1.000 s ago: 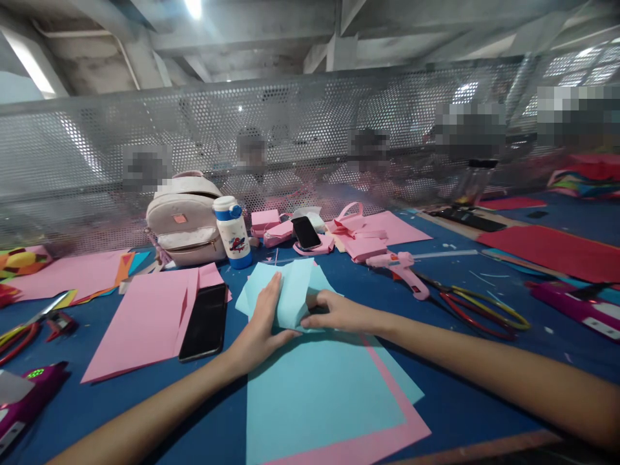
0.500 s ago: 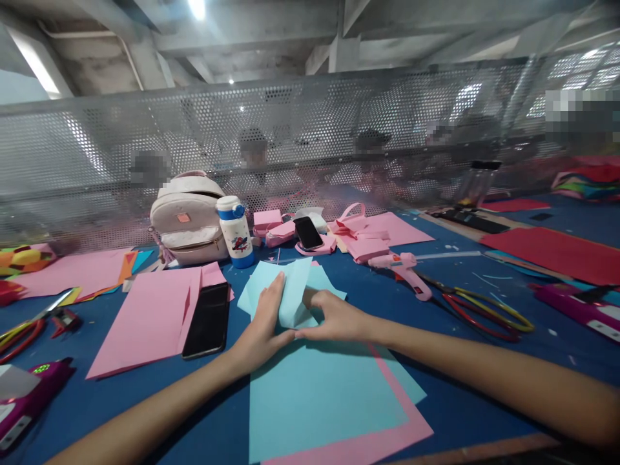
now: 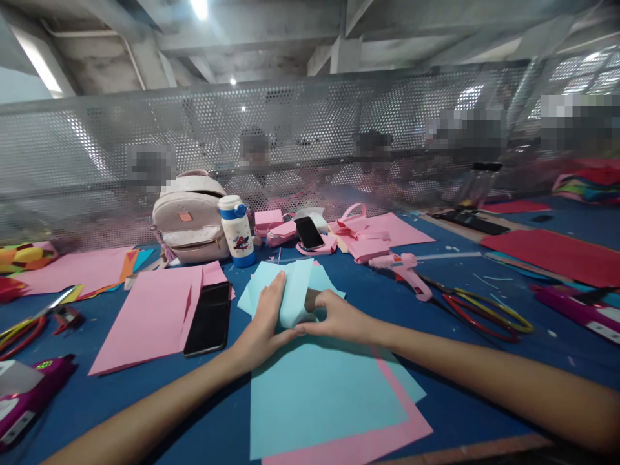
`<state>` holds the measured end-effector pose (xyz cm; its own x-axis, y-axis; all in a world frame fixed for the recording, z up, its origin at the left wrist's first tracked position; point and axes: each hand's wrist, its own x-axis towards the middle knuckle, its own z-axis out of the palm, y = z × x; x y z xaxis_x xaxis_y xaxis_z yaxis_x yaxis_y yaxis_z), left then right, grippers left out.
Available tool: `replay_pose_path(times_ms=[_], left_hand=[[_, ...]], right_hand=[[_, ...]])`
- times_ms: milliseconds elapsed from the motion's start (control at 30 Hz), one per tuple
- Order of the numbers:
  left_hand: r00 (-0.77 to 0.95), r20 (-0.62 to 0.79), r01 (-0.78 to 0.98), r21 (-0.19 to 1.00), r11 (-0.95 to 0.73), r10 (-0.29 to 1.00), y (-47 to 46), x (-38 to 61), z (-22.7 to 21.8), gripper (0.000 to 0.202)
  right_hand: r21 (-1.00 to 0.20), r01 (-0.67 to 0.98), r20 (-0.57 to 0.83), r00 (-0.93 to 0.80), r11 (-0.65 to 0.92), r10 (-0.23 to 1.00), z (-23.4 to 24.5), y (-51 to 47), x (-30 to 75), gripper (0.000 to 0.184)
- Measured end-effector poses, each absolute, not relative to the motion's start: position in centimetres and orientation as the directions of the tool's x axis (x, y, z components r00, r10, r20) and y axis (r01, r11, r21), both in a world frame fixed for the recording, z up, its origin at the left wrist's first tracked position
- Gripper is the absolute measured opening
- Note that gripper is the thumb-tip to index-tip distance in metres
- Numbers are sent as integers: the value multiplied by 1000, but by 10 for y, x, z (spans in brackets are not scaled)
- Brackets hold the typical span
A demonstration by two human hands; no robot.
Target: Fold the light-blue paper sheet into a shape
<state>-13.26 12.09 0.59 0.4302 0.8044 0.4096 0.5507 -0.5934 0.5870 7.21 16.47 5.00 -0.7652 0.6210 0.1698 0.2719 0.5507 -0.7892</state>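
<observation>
A light blue paper sheet [image 3: 296,292] is partly folded up between my hands at the table's middle. My left hand [image 3: 264,323] lies with fingers stretched flat against its left flap, thumb under the fold. My right hand [image 3: 334,316] pinches the fold's lower right edge with curled fingers. Just in front of my hands lie a larger light blue sheet [image 3: 320,394] and a pink sheet [image 3: 387,433] under it.
A black phone [image 3: 209,318] rests on pink paper [image 3: 150,316] to the left. Behind stand a white backpack [image 3: 188,219], a bottle [image 3: 236,231] and a second phone [image 3: 309,233]. A pink glue gun [image 3: 404,268] and scissors [image 3: 479,309] lie right; people sit beyond the mesh screen [image 3: 290,135].
My right hand has slid left along the fold toward my left hand, and the blue flap has been pushed more upright. The rest has not moved.
</observation>
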Motion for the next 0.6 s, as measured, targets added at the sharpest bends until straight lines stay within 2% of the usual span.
replay_pose_path(times_ms=[100, 167, 367, 600], left_hand=[[424, 402, 554, 594, -584, 812, 121, -133, 6, 93], [427, 400, 557, 590, -584, 811, 121, -133, 5, 97], [469, 397, 575, 541, -614, 789, 120, -133, 5, 103], [516, 367, 620, 463, -633, 774, 119, -132, 9, 109]], right_hand=[[-787, 249, 137, -822, 564, 553, 52, 168, 76, 43], [-798, 242, 100, -850, 552, 517, 53, 170, 80, 44], [-861, 258, -5, -866, 439, 500, 51, 180, 88, 40], [-964, 144, -20, -878, 223, 478, 43, 179, 79, 29]])
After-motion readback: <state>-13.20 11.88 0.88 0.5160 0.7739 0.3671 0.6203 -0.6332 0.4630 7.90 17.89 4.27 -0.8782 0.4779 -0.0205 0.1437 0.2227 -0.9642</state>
